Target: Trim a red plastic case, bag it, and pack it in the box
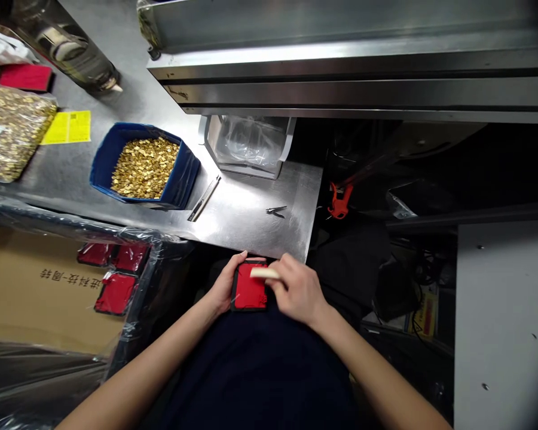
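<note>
My left hand (pixel 226 282) is closed on the left edge of a flat red panel with a black rim (pixel 250 292), held above my lap. In my right hand (pixel 298 291) is a pale, cream-coloured stick (pixel 263 273), its free end over the red face. Motion blur hides whether the stick touches the surface. Beyond my hands, on the metal table (pixel 246 227), lie small nippers (pixel 276 211) and a slim cutter-like tool (pixel 205 198). A blue bin (pixel 188 179) full of small gold-coloured metal pieces stands further left.
A grey bin (pixel 248 169) with clear plastic bags sits under a metal beam (pixel 341 89). At left, a plastic-wrapped box (pixel 36 310) holds several red panels (pixel 115 294). Also there are a yellow label (pixel 67 127), a bag of gold pieces (pixel 13 128) and a bottle (pixel 67 48). An orange tool (pixel 339 201) hangs right.
</note>
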A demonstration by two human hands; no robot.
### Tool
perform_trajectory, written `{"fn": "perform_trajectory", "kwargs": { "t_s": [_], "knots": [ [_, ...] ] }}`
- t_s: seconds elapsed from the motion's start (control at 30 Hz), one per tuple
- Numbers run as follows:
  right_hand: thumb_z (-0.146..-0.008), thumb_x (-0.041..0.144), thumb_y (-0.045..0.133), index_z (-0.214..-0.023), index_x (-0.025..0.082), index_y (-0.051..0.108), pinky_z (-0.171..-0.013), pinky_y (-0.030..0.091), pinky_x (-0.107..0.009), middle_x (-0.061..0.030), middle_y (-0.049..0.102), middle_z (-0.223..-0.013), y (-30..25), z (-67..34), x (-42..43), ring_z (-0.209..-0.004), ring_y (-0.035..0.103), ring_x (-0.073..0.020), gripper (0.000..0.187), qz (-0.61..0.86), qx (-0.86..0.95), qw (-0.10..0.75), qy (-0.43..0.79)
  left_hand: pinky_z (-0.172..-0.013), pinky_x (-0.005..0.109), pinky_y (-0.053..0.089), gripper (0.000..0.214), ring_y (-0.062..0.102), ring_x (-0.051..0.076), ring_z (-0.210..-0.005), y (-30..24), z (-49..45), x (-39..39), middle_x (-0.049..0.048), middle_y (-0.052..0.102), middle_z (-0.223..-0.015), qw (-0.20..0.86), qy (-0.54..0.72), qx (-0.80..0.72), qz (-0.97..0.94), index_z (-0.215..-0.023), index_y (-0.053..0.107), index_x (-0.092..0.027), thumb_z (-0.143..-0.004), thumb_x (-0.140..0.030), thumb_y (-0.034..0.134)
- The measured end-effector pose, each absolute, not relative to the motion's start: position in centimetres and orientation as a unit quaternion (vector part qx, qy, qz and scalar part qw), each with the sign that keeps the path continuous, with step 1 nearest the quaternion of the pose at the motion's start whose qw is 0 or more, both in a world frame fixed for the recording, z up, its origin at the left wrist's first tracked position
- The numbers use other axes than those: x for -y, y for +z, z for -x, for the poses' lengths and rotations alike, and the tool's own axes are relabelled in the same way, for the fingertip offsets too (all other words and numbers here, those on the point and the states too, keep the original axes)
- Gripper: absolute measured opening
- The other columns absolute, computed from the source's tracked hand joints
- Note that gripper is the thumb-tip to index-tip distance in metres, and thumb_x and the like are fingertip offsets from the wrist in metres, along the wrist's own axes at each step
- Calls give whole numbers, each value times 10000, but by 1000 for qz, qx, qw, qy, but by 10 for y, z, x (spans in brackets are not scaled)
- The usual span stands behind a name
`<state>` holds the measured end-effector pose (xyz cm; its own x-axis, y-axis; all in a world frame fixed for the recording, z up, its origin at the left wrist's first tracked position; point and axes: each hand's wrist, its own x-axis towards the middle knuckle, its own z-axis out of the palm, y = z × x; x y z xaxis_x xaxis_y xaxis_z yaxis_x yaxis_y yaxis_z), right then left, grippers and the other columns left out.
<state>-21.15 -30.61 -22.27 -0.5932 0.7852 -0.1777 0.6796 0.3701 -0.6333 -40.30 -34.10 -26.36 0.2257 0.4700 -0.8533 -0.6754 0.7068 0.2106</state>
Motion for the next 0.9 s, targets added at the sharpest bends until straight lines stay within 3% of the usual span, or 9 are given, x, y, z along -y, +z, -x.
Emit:
{"fn": "perform_trajectory", "kwargs": {
  "t_s": [0.1, 0.23, 0.37, 0.47, 0.53, 0.67, 0.8, 0.9],
  "knots": [
    [-1044, 382, 484, -1141, 239, 612, -803, 484, -308, -46, 683, -1054, -230, 224, 269, -956, 661, -221, 215, 561, 718, 153, 384, -678, 389, 606, 499, 764, 304, -741, -264, 404, 341, 173, 799, -888, 788, 369, -482, 104, -1101, 731, -89, -929, -525, 562],
    [-1026, 399, 532, -1234, 231, 576, -841, 509, -336, -54, 728, -1106, -235, 268, 222, -1000, 686, -235, 271, 554, 682, 182, 441, -701, 399, 607, 506, 772, 316, -758, -264, 407, 341, 191, 801, -921, 791, 372, -475, 100, -1128, 715, -84, -926, -523, 565],
    [-998, 338, 568, -1328, 180, 542, -925, 506, -379, -115, 672, -1222, -232, 292, 206, -1027, 674, -236, 366, 563, 697, 201, 395, -724, 411, 609, 499, 780, 328, -793, -262, 413, 343, 200, 802, -951, 787, 380, -475, 99, -1135, 707, -88, -940, -515, 541],
    [-1029, 330, 505, -1274, 222, 593, -899, 520, -325, -76, 679, -1200, -232, 266, 218, -988, 681, -195, 282, 552, 714, 222, 370, -734, 412, 613, 492, 780, 316, -797, -262, 417, 345, 192, 803, -962, 785, 391, -469, 105, -1132, 709, -98, -939, -521, 549],
    [-1057, 336, 448, -1234, 234, 617, -872, 528, -296, -64, 693, -1180, -233, 228, 224, -987, 680, -184, 266, 564, 733, 191, 327, -730, 410, 616, 490, 780, 312, -800, -263, 418, 346, 194, 803, -970, 784, 398, -464, 111, -1120, 712, -101, -939, -529, 559],
    [-1089, 289, 313, -1279, 207, 597, -871, 517, -322, -115, 676, -1228, -236, 141, 206, -1075, 651, -228, 351, 600, 788, 27, 132, -720, 411, 620, 490, 779, 318, -821, -266, 417, 346, 195, 801, -985, 784, 407, -453, 118, -1107, 713, -106, -943, -545, 572],
    [-1017, 166, 386, -1309, 163, 632, -788, 470, -382, -181, 674, -1141, -249, 90, 154, -1043, 618, -318, 382, 570, 815, -59, 86, -720, 404, 619, 503, 780, 319, -816, -267, 415, 345, 198, 802, -975, 791, 402, -447, 111, -1118, 714, -96, -948, -549, 573],
    [-962, 100, 454, -1407, 233, 608, -841, 428, -387, -174, 652, -1220, -269, 80, 115, -1082, 579, -310, 489, 503, 853, -115, 80, -750, 400, 618, 520, 782, 316, -822, -266, 415, 344, 199, 803, -971, 796, 395, -446, 105, -1129, 720, -93, -940, -559, 589]
  ]
}}
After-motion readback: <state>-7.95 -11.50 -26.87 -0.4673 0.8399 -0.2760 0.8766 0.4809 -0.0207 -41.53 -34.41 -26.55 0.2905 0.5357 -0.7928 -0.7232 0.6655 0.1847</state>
